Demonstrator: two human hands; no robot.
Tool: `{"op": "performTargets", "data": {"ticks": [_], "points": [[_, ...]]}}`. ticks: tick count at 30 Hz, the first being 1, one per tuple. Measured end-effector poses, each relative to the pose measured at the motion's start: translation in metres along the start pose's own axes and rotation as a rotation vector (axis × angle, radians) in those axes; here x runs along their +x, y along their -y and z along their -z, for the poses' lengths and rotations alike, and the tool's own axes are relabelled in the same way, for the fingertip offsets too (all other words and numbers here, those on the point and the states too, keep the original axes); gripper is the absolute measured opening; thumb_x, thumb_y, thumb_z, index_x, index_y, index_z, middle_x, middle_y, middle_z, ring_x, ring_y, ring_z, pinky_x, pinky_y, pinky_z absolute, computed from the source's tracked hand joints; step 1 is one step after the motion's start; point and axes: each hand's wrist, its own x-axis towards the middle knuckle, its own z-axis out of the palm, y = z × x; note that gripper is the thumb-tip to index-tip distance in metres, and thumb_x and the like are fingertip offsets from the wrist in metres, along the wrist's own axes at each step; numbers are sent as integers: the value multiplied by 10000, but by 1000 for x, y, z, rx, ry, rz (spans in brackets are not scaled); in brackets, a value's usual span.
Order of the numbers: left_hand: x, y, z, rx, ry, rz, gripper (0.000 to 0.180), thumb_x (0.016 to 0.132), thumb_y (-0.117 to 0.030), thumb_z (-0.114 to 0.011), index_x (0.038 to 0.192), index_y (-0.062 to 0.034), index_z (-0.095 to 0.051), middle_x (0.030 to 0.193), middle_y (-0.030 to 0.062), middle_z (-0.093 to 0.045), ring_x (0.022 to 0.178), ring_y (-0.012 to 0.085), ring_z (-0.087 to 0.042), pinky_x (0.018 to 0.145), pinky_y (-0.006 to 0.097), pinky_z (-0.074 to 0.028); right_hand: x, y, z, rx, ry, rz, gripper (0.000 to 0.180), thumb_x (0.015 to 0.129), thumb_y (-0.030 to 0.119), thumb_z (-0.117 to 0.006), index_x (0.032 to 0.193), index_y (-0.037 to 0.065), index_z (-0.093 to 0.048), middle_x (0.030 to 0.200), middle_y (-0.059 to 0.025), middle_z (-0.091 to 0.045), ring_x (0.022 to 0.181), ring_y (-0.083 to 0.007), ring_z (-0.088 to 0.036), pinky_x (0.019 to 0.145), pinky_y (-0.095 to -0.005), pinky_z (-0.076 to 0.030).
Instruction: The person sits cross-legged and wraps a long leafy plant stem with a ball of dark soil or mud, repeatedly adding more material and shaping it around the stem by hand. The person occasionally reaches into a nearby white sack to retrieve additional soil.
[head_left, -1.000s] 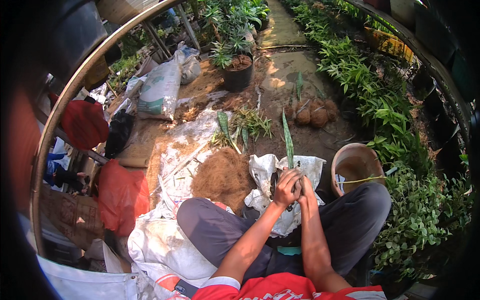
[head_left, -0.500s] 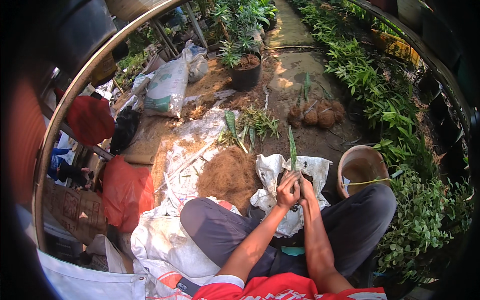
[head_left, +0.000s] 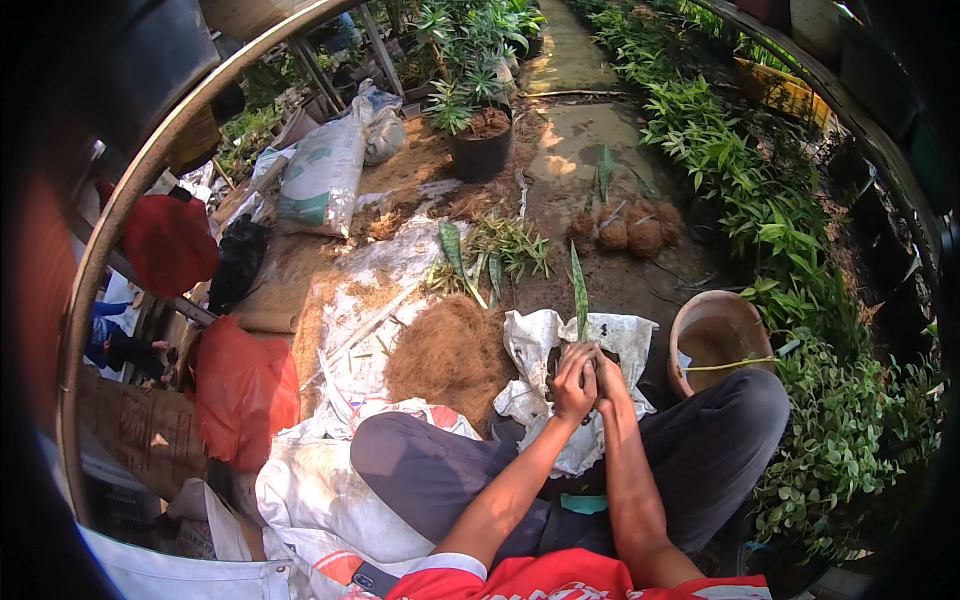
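Observation:
My left hand [head_left: 574, 384] and my right hand [head_left: 611, 380] are pressed together, fingers closed around the base of a snake plant leaf [head_left: 579, 288]. The green mottled leaf stands upright from between them, its lower end hidden by my fingers. Below the hands, a dirty white sack [head_left: 528, 335] lies spread between my knees, with dark soil partly showing on it. Just left of it is a heap of brown coconut fibre [head_left: 447, 352]. Farther off, several fibre-wrapped root balls [head_left: 645, 232] lie in a row, with an upright leaf beside them.
A clay pot [head_left: 683, 322] stands by my right knee, a yellow strand across it. Cut leaves [head_left: 508, 245] lie beyond the fibre. A potted plant [head_left: 480, 155] and a filled sack [head_left: 318, 180] are farther back. Leafy plants [head_left: 745, 190] line the right; a red plastic bag [head_left: 245, 385] sits left.
The view has shifted slightly, moving the scene a little left. My hands stay closed around the leaf's base, nearly in the same place; the leaf leans slightly more to the left.

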Motion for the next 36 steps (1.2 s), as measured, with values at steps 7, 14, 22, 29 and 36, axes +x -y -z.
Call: {"op": "performTargets", "data": {"ticks": [7, 14, 22, 29, 36], "points": [[5, -7, -6, 34, -4, 47, 261, 916, -106, -502, 1101, 10, -645, 1207, 192, -628, 1151, 373, -587, 1055, 501, -400, -1, 14, -10, 34, -35, -51, 339, 1002, 326, -502, 1166, 51, -612, 1096, -75, -639, 937, -178, -628, 809, -309, -536], [10, -4, -9, 49, -40, 44, 290, 915, -158, -518, 1106, 9, -659, 1185, 191, -636, 1162, 375, -582, 1066, 503, -379, 0, 20, -21, -169, -136, 43, 299, 1014, 285, -483, 1088, 33, -625, 956, -64, -630, 808, -154, -612, 684, -292, -524], [6, 4, -19, -18, -51, 53, 228, 898, -93, -530, 1039, -3, -684, 1087, 153, -683, 1120, 359, -614, 1042, 495, -411, 5, 19, -13, -124, -186, -12, 301, 1015, 303, -493, 1079, 48, -641, 963, -61, -639, 825, -152, -605, 706, -294, -527], [-5, 1, -13, 15, -20, 106, 273, 924, -108, -486, 1118, -21, -657, 1170, 134, -655, 1198, 361, -564, 1098, 514, -336, 10, 7, 4, -378, -118, 75, 414, 1013, 376, -456, 1013, 7, -643, 908, -95, -641, 770, -170, -614, 654, -321, -518], [-1, -4, -15, -6, -60, 140, 300, 933, -143, -485, 1166, -37, -640, 1212, 148, -638, 1201, 376, -564, 1081, 509, -363, 14, 12, 3, -368, -207, -18, 550, 967, 493, -498, 1079, -26, -645, 940, -122, -656, 791, -174, -625, 650, -325, -518]]}}
